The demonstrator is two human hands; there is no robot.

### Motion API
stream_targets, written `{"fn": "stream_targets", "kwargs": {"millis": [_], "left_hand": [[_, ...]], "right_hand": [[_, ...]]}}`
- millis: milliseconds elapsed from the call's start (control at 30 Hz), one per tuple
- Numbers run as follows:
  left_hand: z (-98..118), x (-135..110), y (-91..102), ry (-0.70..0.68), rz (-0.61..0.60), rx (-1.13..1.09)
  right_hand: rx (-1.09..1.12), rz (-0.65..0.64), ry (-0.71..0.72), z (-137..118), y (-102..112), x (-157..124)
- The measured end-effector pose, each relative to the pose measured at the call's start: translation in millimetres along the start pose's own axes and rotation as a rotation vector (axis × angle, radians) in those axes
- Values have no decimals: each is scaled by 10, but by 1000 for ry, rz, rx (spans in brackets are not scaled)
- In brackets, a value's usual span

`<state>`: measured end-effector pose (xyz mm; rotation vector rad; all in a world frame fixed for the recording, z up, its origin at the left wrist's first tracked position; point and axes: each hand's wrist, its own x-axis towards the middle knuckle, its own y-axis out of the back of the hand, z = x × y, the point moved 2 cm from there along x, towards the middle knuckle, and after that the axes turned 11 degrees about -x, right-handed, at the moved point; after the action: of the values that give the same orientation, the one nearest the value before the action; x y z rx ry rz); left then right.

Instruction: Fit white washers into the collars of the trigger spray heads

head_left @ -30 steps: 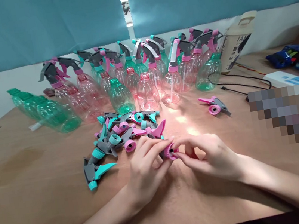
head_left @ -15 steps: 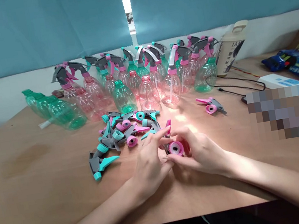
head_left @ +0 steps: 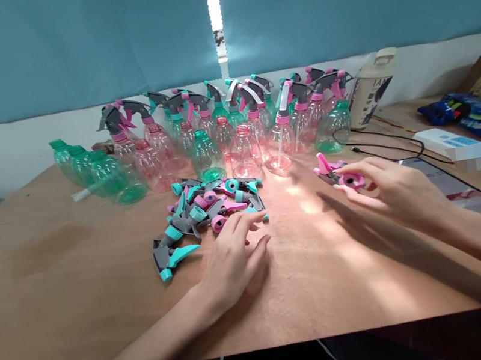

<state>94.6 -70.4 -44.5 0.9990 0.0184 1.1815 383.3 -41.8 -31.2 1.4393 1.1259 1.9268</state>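
My right hand (head_left: 400, 191) pinches a pink-and-grey trigger spray head (head_left: 352, 181) between thumb and fingers, its round pink collar turned toward me. Right behind it is another pink-and-grey spray head, mostly hidden, so I cannot tell whether the two touch. My left hand (head_left: 237, 256) holds nothing; its fingers are apart, low over the table. Just beyond it lies a pile of loose spray heads (head_left: 198, 213) in turquoise, pink and grey. At the pile's near left end is a turquoise-and-grey spray head (head_left: 163, 259).
Behind the pile stand rows of clear pink bottles (head_left: 244, 149) and green bottles (head_left: 207, 155), several with spray heads on. On the right are a tablet (head_left: 455, 185), a black cable (head_left: 399, 142), a beige drink bottle (head_left: 370, 92) and a blue packet (head_left: 480, 111).
My right hand has carried the pink-and-grey spray head away from my left hand, rightward to the spray head lying there. My left hand has let go and stays near the pile.
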Motion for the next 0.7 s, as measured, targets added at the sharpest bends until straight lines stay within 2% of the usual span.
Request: {"fn": "stream_targets", "kwargs": {"millis": [100,300,567,700], "left_hand": [[-29,-22,63,9,-18,43],[-143,-37,213,14,-6,75],[-214,-143,436,24,6,140],[-194,-170,517,58,-5,198]], "right_hand": [[-128,-27,-22,139,-12,-162],[-161,-125,96,174,-192,-419],[-231,-125,66,203,-320,-371],[-183,-119,75,39,-250,-273]]}}
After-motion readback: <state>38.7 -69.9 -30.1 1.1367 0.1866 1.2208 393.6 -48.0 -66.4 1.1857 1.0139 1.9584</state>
